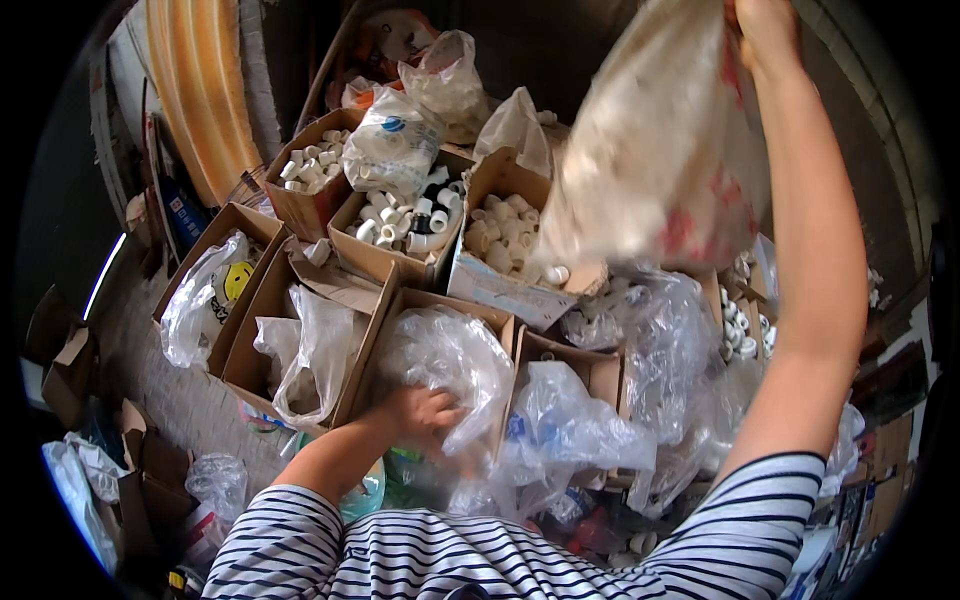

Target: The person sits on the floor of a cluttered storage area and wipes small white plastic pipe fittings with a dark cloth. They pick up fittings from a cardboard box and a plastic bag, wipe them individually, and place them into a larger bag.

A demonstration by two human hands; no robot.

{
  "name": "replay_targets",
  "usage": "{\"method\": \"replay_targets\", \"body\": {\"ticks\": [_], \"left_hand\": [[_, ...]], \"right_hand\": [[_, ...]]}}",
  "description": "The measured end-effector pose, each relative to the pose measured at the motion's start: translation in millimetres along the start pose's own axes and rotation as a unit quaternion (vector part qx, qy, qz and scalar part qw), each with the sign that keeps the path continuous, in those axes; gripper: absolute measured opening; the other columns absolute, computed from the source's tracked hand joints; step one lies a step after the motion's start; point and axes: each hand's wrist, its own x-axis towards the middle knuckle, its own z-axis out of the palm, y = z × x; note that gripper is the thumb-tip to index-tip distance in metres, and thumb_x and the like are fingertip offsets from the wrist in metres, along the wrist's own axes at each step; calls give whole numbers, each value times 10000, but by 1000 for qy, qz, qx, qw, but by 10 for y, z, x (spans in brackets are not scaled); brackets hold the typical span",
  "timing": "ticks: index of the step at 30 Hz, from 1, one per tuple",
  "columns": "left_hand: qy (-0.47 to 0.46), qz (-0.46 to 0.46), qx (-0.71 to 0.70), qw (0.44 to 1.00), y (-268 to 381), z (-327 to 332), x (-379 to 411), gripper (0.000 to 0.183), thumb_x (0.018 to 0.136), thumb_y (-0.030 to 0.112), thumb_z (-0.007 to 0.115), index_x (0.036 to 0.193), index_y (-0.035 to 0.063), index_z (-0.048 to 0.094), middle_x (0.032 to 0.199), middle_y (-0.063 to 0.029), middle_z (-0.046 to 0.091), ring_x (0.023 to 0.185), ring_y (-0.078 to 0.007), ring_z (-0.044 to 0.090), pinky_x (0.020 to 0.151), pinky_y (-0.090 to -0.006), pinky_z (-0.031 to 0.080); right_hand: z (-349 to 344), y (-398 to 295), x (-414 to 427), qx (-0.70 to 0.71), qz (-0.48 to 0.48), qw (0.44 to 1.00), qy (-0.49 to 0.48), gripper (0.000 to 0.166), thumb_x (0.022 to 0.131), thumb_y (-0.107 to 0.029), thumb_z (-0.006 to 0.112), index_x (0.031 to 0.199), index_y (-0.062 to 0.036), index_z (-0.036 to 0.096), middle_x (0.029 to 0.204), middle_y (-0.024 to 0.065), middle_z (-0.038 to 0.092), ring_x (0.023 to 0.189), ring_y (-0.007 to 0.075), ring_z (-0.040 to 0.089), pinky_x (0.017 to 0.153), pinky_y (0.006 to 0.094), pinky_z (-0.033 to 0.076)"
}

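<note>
My right hand (pixel 765 34) is closed on the edge of a large whitish sack (pixel 645 142) with red marks, held up at the upper right and blurred. The sack's lower end hangs over a cardboard box (pixel 514 296) of white plastic pipe fittings (pixel 502 232). Lower down, my left hand (pixel 427 412) is at the near side of a clear plastic bag (pixel 450 352) in an open cardboard box (pixel 514 330). Its fingers look bent, and blur hides whether they grip the bag. What the clear bag holds cannot be made out.
More boxes of white fittings (pixel 390 221) stand behind, one with a knotted white bag (pixel 394 142) on it. Boxes with plastic bags (pixel 315 352) stand at the left. Loose clear bags (pixel 667 352) drape over the right side. A corrugated yellow sheet (pixel 202 97) leans at the back left.
</note>
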Motion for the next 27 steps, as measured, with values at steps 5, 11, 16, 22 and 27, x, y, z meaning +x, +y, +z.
{"method": "replay_targets", "body": {"ticks": [5,11,16,22,27], "left_hand": [[-29,-9,-26,999,-12,-39,59,769,484,557,687,1123,170,507,1034,-87,546,802,-256,589,623,-374,493],[39,15,-66,997,-48,72,14,684,519,524,677,1110,216,523,1043,-73,544,606,-248,595,526,-360,492],[-1,-8,-96,995,-219,184,-130,686,546,513,667,1148,237,491,1079,-66,537,621,-264,601,552,-384,495],[41,16,-100,994,-92,-11,187,461,580,310,667,1003,142,593,978,-63,597,582,-229,601,498,-345,492],[-28,0,-54,998,-105,9,73,625,567,313,674,1159,181,522,1108,-97,555,773,-266,620,681,-407,502]], "right_hand": [[936,294,761,27,-47,995,78,113,811,-65,496,862,-64,598,719,44,584,613,152,522,514,306,412],[1688,1478,216,-36,-42,995,-81,136,841,-64,466,890,-91,590,749,52,604,669,136,566,570,248,456],[2335,2769,-1150,-53,262,955,-132,143,742,-63,568,859,-100,642,774,45,632,748,147,574,693,304,460],[2974,3314,-1852,79,279,943,-166,393,713,-148,599,1075,-2,552,993,111,601,898,220,554,783,335,440],[2748,2737,-1916,-157,206,864,-432,696,689,-107,525,1335,-59,272,1307,228,369,1221,332,358,1005,349,309]]}}
